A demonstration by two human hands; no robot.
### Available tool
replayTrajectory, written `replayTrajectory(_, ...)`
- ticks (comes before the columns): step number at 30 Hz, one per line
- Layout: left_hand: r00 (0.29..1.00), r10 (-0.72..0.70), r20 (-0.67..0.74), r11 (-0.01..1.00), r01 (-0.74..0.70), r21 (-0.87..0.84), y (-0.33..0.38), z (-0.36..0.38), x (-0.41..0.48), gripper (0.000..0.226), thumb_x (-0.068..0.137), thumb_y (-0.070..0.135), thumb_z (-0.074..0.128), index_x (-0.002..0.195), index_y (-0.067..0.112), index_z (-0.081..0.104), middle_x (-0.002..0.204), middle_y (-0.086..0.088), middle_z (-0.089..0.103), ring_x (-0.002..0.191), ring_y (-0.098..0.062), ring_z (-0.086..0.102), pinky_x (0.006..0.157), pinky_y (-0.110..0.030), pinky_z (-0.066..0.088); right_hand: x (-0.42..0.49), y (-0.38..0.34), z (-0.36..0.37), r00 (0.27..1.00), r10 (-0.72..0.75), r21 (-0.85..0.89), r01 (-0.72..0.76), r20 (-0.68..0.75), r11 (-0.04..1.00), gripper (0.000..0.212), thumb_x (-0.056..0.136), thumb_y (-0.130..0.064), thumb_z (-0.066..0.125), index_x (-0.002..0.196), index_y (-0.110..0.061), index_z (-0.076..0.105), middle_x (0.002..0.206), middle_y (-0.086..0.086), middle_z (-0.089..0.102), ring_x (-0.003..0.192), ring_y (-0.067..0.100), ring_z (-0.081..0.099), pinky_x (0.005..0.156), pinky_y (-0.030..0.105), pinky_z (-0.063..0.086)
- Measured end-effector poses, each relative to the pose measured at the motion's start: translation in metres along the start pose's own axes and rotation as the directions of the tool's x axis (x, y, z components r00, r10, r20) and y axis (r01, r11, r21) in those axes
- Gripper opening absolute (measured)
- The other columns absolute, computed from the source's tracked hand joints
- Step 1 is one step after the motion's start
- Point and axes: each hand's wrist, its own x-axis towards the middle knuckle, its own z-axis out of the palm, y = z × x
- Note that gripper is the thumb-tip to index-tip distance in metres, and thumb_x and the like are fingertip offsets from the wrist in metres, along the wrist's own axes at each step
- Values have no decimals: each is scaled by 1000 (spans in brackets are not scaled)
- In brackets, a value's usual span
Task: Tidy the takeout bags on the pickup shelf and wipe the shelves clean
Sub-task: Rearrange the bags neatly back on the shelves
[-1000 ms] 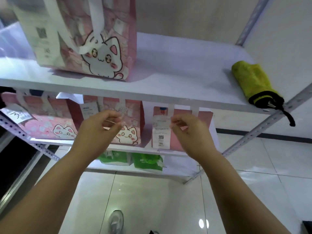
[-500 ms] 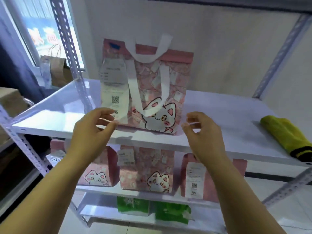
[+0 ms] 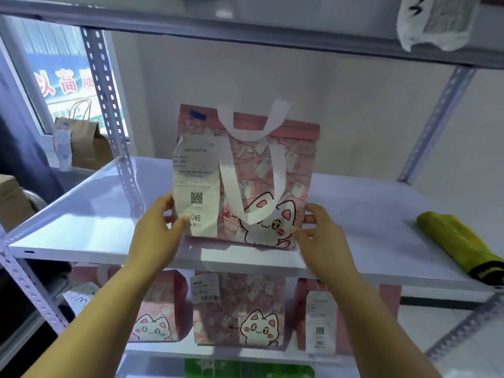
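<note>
A pink takeout bag (image 3: 272, 170) with a white cat print, white ribbon handles and a long receipt stands upright on the white middle shelf (image 3: 90, 214). My left hand (image 3: 155, 236) grips its lower left edge, thumb over the receipt. My right hand (image 3: 321, 241) grips its lower right corner. A rolled yellow cloth (image 3: 458, 241) with a black band lies at the shelf's right end. On the shelf below stand three more pink cat bags (image 3: 240, 312), partly hidden by my forearms.
Perforated grey uprights (image 3: 109, 110) frame the rack. The upper shelf edge (image 3: 245, 34) carries a white bag (image 3: 433, 20) at the top right. A brown paper bag (image 3: 81, 143) sits on a ledge at the left. Green bags (image 3: 245, 371) sit on the lowest shelf.
My view rose from the lower shelf to the middle one. Both hands moved up from the lower bags and took hold of the cat bag's bottom corners.
</note>
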Motion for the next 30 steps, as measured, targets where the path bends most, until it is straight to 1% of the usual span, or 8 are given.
replayTrajectory(2,999,-7,-45,1000,7,-15,2,3,-3,30,85,17,63,110,30,55,104,15,63,87,-14,61,67,-25,43,0,3,-4,999,3,2,-3,-33,1000,34,90,-19,55,122,-29,48,100,-17,56,78,-6,57,56,14,40)
replayTrajectory(6,998,-14,-58,999,11,-43,17,12,-15,28,83,21,66,99,39,53,95,26,61,81,-12,64,67,-34,49,1,15,-24,994,10,23,-8,-113,1000,31,88,-19,57,116,-31,51,91,-25,55,70,-8,58,56,17,44)
replayTrajectory(15,999,24,-34,997,-26,-73,79,75,-59,27,81,26,68,99,40,54,97,27,62,74,-4,64,58,-25,44,-3,72,-108,972,11,27,-5,-233,1000,26,88,-18,58,110,-31,54,87,-24,58,70,-15,56,48,4,40)
replayTrajectory(18,999,31,-10,996,-32,-88,100,103,-72,27,82,26,68,100,39,54,96,27,61,74,-5,64,60,-28,46,-6,93,-139,966,18,39,-8,-259,999,24,88,-20,58,109,-31,55,87,-25,59,69,-15,56,45,8,40)
replayTrajectory(22,998,61,3,993,-61,-105,123,138,-88,27,82,25,68,100,39,54,95,28,61,71,-1,63,60,-26,46,-6,119,-174,960,3,8,-1,-279,1000,22,89,-18,57,108,-28,56,86,-27,56,73,-18,55,49,9,39)
replayTrajectory(24,997,76,18,992,-74,-106,133,153,-94,26,83,26,67,99,41,52,94,30,61,69,-1,63,58,-24,44,-6,131,-190,954,-9,-14,5,-298,1000,20,89,-16,55,107,-24,57,87,-25,56,75,-10,58,55,10,43)
replayTrajectory(27,995,87,48,991,-81,-106,145,175,-101,24,84,27,66,99,41,53,94,29,61,68,-2,63,58,-24,44,-5,146,-209,947,-10,-34,-1,-320,999,16,91,-17,52,103,-27,56,93,-13,63,78,4,61,62,22,47)
replayTrajectory(30,994,78,80,992,-69,-109,153,191,-105,22,86,26,64,102,37,54,96,27,62,71,-3,63,60,-26,45,-6,155,-222,945,-18,-46,3,-326,999,15,93,-23,51,98,-37,49,87,-18,59,75,-4,58,58,17,43)
